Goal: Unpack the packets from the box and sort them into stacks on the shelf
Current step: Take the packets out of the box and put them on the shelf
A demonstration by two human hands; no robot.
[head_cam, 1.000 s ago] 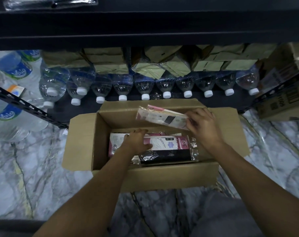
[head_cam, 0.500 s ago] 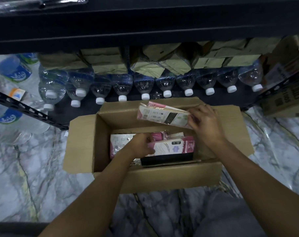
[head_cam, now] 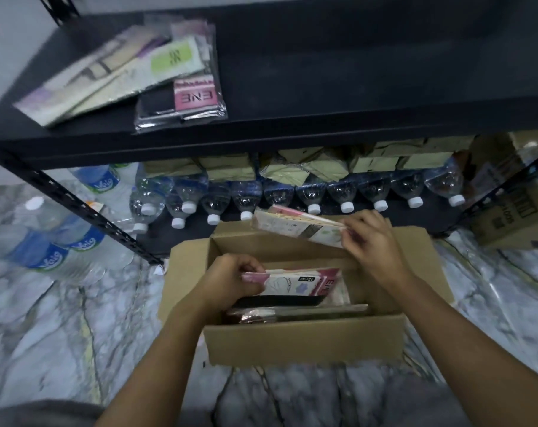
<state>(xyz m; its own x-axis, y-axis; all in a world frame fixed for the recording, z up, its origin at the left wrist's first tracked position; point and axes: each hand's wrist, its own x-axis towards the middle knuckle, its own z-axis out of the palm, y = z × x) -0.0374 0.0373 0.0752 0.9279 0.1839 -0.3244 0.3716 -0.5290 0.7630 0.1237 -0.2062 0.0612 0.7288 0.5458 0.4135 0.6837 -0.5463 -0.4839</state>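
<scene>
Right hand (head_cam: 373,238): fingers curled, pinching the right end of a white packet (head_cam: 295,227) w/ a pink far edge. Packet is held roughly flat in the air over the far rim of the box (head_cam: 304,340), clear of the contents.

Left hand (head_cam: 230,282): inside the box at its left side, fingers closed round the left end of a pink-and-white packet (head_cam: 303,283) marked "ENE". This one lies uppermost in the box, w/ a black section along its near edge. Below it, nr the front wall, we note a dark packet (head_cam: 292,314) in clear wrap. How many more lie under it, we can't tell.

Box: brown carton, flaps open, standing on the marble floor (head_cam: 61,334) directly in front of the shelf unit.

Top shelf (head_cam: 354,87): black. At its left end, a fanned stack of pale packets (head_cam: 107,75), blurred. At the front edge, a pink-and-black packet (head_cam: 186,101) in clear wrap, its far left corner under the stack.

In the way: the shelf's front edge runs above and beyond the lifted packet. Under it, a row of water bottles (head_cam: 246,195) lies w/ white caps toward us, just past the box's far flap, w/ brown paper packs (head_cam: 230,169) on top.

Left: a slotted black brace (head_cam: 86,211) runs diagonally, w/ blue-label bottles (head_cam: 52,245) on the floor beside it. Right: a printed carton (head_cam: 514,208) by the unit's upright.
</scene>
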